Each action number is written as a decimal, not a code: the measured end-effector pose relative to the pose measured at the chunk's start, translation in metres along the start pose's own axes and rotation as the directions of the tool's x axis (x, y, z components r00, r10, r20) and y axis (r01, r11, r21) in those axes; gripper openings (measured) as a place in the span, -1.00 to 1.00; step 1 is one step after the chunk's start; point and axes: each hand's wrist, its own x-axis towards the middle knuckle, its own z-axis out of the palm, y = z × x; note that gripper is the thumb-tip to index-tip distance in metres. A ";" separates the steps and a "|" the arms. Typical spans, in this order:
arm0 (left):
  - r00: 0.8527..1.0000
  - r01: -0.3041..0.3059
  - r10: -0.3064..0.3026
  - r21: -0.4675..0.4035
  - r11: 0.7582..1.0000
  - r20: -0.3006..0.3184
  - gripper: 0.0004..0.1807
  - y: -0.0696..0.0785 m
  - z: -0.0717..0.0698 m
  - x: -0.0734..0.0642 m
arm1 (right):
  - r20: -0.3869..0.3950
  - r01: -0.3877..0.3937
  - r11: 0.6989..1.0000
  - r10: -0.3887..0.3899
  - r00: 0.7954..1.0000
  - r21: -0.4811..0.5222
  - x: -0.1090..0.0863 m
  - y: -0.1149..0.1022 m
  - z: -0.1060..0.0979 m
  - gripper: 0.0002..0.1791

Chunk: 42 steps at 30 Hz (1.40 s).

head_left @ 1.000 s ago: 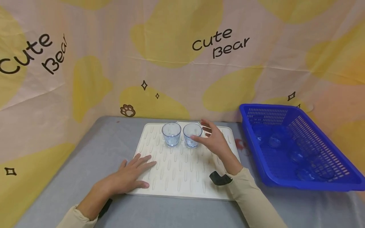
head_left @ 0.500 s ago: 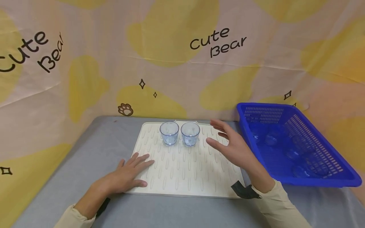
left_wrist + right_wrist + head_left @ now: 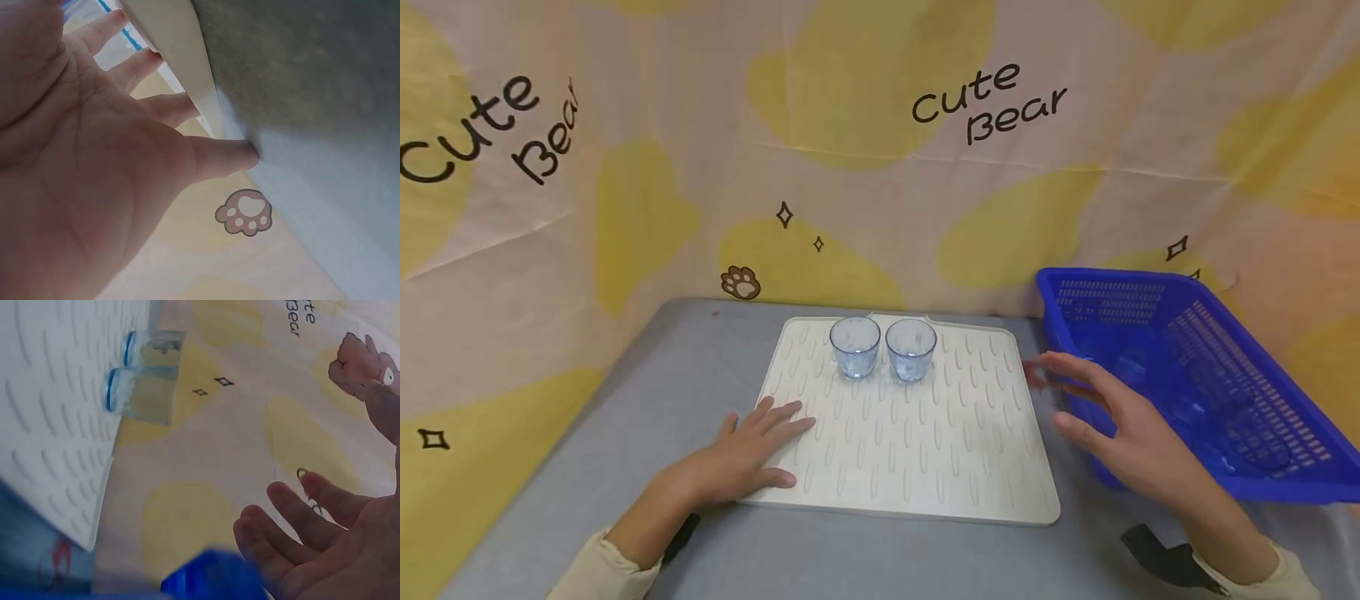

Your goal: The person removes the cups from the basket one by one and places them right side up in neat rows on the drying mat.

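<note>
The left hand's [image 3: 737,467] fingers are spread, gripping nothing, and rest on the left part of the mat [image 3: 925,467]. Ahead of them stand a first glass [image 3: 855,350] and a second glass [image 3: 912,353]. The right hand's [image 3: 1138,442] fingers, relaxed and holding nothing, are near the basket [image 3: 1285,490].

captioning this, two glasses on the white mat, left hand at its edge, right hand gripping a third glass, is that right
Not quite: the right hand holds nothing; it hovers near the blue basket, as the head view shows. The two glasses on the white mat and the left hand at its edge are right.
</note>
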 end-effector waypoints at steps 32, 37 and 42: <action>1.000 0.013 -0.013 -0.027 1.000 0.014 -0.14 0.000 0.000 0.000 | -0.054 -0.381 0.893 0.380 0.923 -0.240 -0.050 0.129 -0.096 0.08; 0.999 0.027 -0.026 -0.038 0.999 0.019 -0.14 0.001 -0.001 0.000 | -0.030 -0.396 0.859 0.409 0.912 -0.324 -0.053 0.141 -0.104 0.07; 0.999 0.036 -0.035 -0.047 0.998 0.021 -0.14 0.003 -0.001 -0.001 | -0.019 -0.419 0.845 0.438 0.899 -0.333 -0.052 0.140 -0.108 0.04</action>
